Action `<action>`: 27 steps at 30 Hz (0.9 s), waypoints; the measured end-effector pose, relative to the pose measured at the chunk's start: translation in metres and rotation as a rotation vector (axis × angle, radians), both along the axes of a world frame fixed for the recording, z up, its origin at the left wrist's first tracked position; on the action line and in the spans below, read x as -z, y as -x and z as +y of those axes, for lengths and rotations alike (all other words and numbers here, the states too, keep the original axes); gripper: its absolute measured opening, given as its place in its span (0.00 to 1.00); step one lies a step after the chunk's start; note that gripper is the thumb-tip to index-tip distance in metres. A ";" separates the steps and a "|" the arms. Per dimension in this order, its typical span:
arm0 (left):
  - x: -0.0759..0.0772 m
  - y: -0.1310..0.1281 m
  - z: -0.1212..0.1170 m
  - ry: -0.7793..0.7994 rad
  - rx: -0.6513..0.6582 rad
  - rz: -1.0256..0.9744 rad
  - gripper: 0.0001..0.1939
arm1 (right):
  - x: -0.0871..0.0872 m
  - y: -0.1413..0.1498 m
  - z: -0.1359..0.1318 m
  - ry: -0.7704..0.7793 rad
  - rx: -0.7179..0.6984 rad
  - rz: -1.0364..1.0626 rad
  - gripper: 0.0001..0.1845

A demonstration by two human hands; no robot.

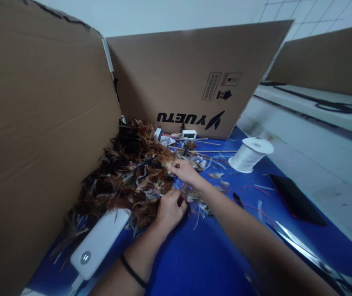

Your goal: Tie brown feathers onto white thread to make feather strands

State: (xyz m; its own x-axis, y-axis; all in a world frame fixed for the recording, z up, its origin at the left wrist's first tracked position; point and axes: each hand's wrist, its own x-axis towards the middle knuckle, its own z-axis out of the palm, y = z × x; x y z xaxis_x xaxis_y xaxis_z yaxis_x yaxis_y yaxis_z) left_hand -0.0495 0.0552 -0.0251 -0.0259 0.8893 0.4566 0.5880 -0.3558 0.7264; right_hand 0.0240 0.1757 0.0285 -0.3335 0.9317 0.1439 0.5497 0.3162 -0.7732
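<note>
A large heap of brown and black feathers (pixel 132 172) lies on the blue tabletop (pixel 194 259). My right hand (pixel 184 170) reaches to the heap's right side, thumb and fingers pinched on a pale-based brown feather. Closer to me, my left hand (pixel 171 209) rests at the near right edge of the heap with its fingers curled together. What those fingers hold, if anything, is hidden by the hand. Loose pale feathers (pixel 205 207) and clear strips lie just right of it.
Cardboard panels (pixel 178 74) stand at the back and left. A white power bank (pixel 102 244) with a cable lies front left. On the right are a white spool (pixel 251 154), a dark phone-like slab (pixel 295 199) and a shiny metal strip (pixel 302 242). A small white device (pixel 189 134) sits behind.
</note>
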 end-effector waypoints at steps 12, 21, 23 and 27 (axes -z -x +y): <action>-0.002 0.010 0.009 0.007 -0.237 -0.250 0.04 | -0.022 -0.040 -0.029 0.349 0.032 0.545 0.19; -0.024 0.007 -0.002 -0.109 -0.170 -0.242 0.07 | -0.019 -0.079 -0.068 0.615 0.002 0.706 0.11; -0.028 -0.002 -0.009 -0.065 -0.094 -0.234 0.08 | -0.019 -0.083 -0.077 0.624 -0.003 0.739 0.11; -0.025 -0.013 -0.018 0.029 -0.029 -0.272 0.08 | -0.016 -0.088 -0.092 0.636 -0.004 0.736 0.12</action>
